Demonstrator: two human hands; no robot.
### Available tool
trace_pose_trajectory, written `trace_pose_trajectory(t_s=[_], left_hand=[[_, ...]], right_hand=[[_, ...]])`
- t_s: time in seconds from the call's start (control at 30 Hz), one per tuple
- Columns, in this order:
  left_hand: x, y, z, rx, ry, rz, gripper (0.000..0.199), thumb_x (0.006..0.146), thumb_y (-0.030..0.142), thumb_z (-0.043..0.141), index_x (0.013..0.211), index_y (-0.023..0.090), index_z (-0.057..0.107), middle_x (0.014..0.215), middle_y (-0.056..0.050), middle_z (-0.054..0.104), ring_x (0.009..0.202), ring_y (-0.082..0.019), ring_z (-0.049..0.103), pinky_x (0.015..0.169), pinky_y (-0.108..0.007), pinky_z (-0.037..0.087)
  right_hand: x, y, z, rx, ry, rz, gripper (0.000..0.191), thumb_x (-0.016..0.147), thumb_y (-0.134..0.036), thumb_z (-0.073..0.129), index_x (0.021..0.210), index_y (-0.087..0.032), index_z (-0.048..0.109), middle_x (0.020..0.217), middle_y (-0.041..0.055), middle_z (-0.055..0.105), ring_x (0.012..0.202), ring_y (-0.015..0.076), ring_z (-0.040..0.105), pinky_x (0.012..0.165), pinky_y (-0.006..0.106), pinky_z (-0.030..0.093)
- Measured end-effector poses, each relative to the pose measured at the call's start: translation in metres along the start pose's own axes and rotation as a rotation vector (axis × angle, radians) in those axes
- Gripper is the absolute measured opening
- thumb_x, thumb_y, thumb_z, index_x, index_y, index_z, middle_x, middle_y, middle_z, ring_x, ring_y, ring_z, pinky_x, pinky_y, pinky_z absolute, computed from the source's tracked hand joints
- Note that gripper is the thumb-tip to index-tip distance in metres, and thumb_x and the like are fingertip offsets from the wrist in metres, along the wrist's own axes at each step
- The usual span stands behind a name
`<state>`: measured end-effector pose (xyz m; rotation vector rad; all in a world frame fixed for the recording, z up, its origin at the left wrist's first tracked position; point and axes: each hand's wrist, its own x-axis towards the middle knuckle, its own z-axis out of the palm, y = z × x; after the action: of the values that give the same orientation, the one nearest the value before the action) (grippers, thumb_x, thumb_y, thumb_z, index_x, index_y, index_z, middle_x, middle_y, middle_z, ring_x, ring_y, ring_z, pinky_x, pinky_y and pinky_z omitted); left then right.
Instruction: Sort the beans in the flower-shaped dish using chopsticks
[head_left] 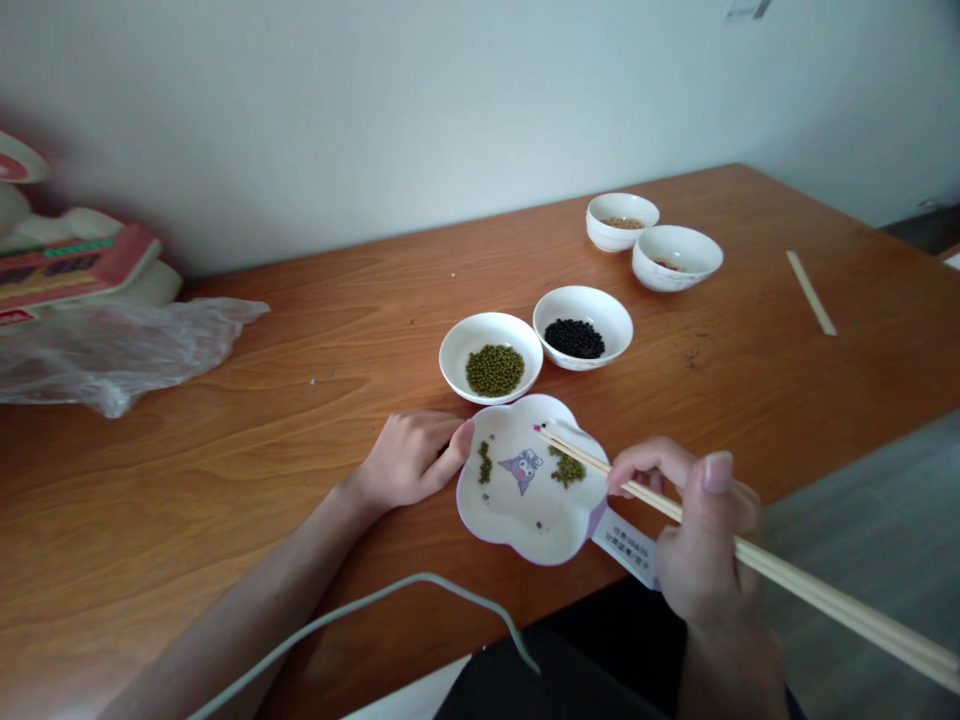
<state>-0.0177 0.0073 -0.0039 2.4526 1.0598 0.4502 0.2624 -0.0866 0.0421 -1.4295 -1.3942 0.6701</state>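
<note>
A white flower-shaped plate (517,530) with a purple rim and a cartoon print lies near the table's front edge. Two small groups of green mung beans (568,468) and a few dark reddish specks rest in it. My left hand (412,455) lies on the table at the plate's left side, fingers curled, thumb on its rim. In my right hand (705,535) is a pair of wooden chopsticks (645,492), closed on each other. Their tips reach into the plate's upper part, by a small dark bean and a reddish bit; whether they pinch either, I cannot tell.
Behind the plate stand a bowl of mung beans (491,330) and a bowl of black beans (600,310). Two more white bowls (679,275) are farther back. A pale strip (810,292) lies right; clear plastic (142,350) lies left. A cable (360,604) crosses in front.
</note>
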Motion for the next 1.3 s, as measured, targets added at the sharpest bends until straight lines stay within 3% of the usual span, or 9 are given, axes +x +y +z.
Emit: trace_pose_trajectory(t_s=[0.17, 0.37, 0.63, 1.3], left_hand=[[0.000, 0.000, 0.000, 0.007, 0.000, -0.006, 0.045, 0.111, 0.033, 0.033, 0.072, 0.018, 0.052, 0.069, -0.002, 0.059, 0.062, -0.012, 0.052, 0.062, -0.027, 0.036], [0.000, 0.000, 0.000, 0.009, 0.003, -0.003, 0.046, 0.110, 0.033, 0.033, 0.072, 0.018, 0.053, 0.069, -0.002, 0.060, 0.062, -0.012, 0.051, 0.062, -0.027, 0.036], [0.000, 0.000, -0.001, 0.014, 0.009, -0.004, 0.045, 0.111, 0.033, 0.034, 0.071, 0.018, 0.050, 0.067, 0.000, 0.056, 0.059, -0.010, 0.048, 0.060, -0.027, 0.033], [0.000, 0.000, 0.000, -0.010, 0.009, 0.000, 0.044, 0.110, 0.032, 0.035, 0.071, 0.018, 0.049, 0.068, 0.000, 0.056, 0.060, -0.011, 0.049, 0.061, -0.027, 0.033]], right_hand=[[0.001, -0.003, 0.003, -0.042, 0.049, 0.041, 0.066, 0.110, -0.057, 0.028, 0.073, -0.022, 0.070, 0.066, 0.0039, 0.068, 0.062, 0.0170, 0.063, 0.059, 0.033, 0.044], [0.004, -0.003, 0.009, -0.110, 0.066, -0.019, 0.051, 0.110, -0.046, 0.038, 0.077, -0.023, 0.070, 0.068, 0.0026, 0.069, 0.065, 0.0168, 0.065, 0.064, 0.032, 0.047], [0.007, -0.002, 0.010, -0.120, 0.010, -0.079, 0.048, 0.112, -0.037, 0.037, 0.081, -0.022, 0.070, 0.071, 0.0012, 0.071, 0.067, 0.0135, 0.068, 0.064, 0.028, 0.048], [0.008, -0.010, 0.007, -0.142, 0.006, -0.055, 0.046, 0.111, -0.039, 0.040, 0.078, -0.023, 0.069, 0.067, 0.0014, 0.068, 0.063, 0.0148, 0.065, 0.061, 0.030, 0.046]])
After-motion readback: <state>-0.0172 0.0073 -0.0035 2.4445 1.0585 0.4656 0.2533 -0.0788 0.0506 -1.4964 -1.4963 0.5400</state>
